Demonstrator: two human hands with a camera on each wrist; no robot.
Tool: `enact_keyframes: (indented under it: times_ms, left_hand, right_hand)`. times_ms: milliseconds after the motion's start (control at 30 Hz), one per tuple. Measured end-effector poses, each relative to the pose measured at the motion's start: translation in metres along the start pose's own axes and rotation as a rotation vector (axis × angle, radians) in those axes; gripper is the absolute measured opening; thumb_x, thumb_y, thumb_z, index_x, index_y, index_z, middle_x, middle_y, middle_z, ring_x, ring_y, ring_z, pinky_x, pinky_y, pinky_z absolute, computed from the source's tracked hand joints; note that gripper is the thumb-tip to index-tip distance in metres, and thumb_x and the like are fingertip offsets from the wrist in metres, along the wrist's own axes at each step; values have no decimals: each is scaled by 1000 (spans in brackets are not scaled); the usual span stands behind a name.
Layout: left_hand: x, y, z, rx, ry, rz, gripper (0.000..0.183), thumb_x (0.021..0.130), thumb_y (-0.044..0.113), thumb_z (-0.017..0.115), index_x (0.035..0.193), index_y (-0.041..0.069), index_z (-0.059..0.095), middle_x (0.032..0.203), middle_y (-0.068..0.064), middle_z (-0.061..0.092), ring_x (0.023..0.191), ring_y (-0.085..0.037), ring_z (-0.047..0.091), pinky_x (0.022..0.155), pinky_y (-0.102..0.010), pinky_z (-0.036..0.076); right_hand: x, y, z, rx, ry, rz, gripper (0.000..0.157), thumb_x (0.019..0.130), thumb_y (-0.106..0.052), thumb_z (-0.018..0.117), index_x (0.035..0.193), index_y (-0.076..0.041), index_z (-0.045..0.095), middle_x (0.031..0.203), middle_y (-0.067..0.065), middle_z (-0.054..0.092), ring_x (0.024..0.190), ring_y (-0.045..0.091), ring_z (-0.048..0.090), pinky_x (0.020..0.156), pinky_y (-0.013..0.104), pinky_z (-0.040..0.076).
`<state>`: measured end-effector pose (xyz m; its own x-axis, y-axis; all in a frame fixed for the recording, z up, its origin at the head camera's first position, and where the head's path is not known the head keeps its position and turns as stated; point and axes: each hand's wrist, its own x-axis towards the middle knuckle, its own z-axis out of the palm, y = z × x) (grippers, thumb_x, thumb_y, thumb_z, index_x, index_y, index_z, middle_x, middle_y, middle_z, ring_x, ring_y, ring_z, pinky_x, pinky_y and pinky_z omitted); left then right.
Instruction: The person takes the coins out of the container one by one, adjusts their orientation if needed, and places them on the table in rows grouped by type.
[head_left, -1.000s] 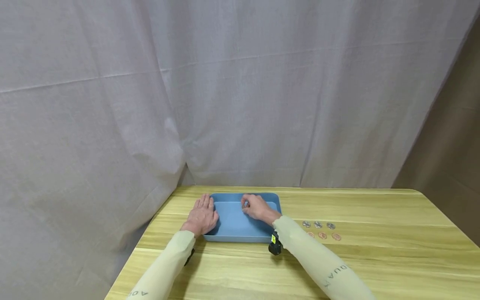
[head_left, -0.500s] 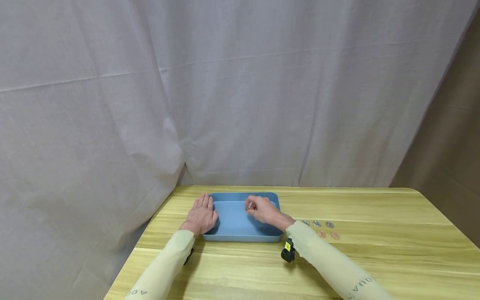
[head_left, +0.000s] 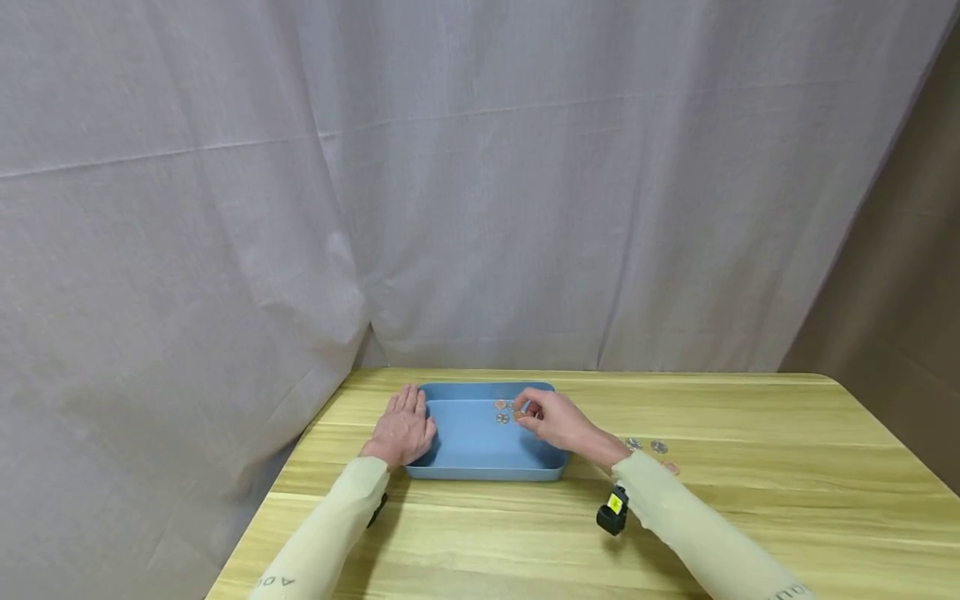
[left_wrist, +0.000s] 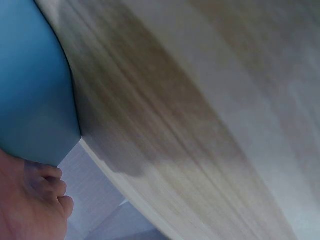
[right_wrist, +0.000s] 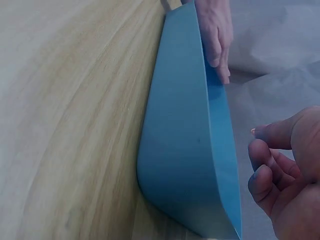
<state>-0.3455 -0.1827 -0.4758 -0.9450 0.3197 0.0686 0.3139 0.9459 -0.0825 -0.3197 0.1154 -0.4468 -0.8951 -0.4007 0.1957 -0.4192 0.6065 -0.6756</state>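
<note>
My left hand [head_left: 401,427] lies with straight fingers along the left rim of a shallow blue tray [head_left: 487,474]. In the right wrist view that left hand [right_wrist: 216,37] shows at the tray's far end. Over the tray's right part, my right hand [head_left: 557,421] has thumb and fingertips together, with a copper-coloured coin [head_left: 519,415] at their tips. The right wrist view shows only a coppery glint of it at the fingertips. Beside these fingers, inside the tray, lie a copper coin [head_left: 500,404] and a silver coin [head_left: 502,418]; others are partly hidden by the fingers.
Right of the tray on the wooden table [head_left: 750,492] lie silver coins [head_left: 658,447] and a copper coin [head_left: 672,468], some behind the right forearm. A grey curtain [head_left: 480,208] hangs behind the table.
My right hand has moved right across the tray, uncovering coins inside it. The right forearm now covers more of the coins on the table. The left hand stays in place.
</note>
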Motion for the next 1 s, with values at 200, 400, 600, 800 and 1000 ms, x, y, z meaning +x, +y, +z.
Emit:
enact_keyframes:
  times_ms: [200,400,600,800,1000]
  left_hand:
    - [1,0,2,4,3,3,61,104,35,26,153,-2,28,162,-21,23,151,-34,20,124,-46,20]
    - [3,1,0,-9,6,6,61,104,35,27,153,-3,28,161,-21,22,152,-34,19,124,-47,19]
    - [3,1,-1,-5,-8,-5,61,104,35,26,153,-2,27,162,-21,21,152,-34,18,124,-46,19]
    - [3,0,0,-5,0,-7,61,104,35,26,153,-3,27,162,-21,21,152,-34,18,124,-46,19]
    - [2,-1,1,5,-1,-3,61,104,35,27,153,-2,28,162,-20,22,152,-34,19,124,-46,20]
  right_hand:
    - [-13,5,-15,20,19,17,16,92,-13,67,107,-8,65,80,7,64,58,11,55,50,24,47]
    - [-26,9,-33,20,59,36,15,92,-13,67,106,-9,66,80,3,62,65,13,57,54,24,50]
    - [-39,17,-51,28,115,44,12,92,-14,67,104,-11,67,78,4,64,64,28,63,50,24,47]
    - [-52,28,-64,-16,135,65,11,94,-18,66,104,-13,66,81,6,64,63,20,59,53,24,45]
    - [-68,39,-77,-67,148,103,11,94,-23,65,102,-16,67,83,5,64,67,11,53,56,24,44]
